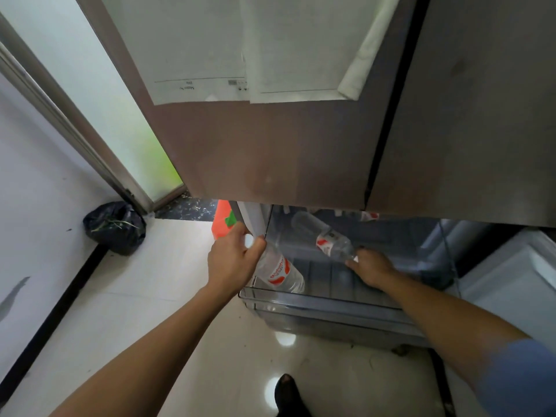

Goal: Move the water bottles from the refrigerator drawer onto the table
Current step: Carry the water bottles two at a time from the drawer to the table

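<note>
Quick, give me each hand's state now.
Left hand: grips the left water bottle by its top.
Right hand: holds the right water bottle by its neck.

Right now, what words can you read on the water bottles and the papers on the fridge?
Left water bottle, red-and-white label: red lettering, too blurred to read.
Right water bottle, label: too blurred to read.
Papers on the refrigerator door: small print, upside down, too small to read.
</note>
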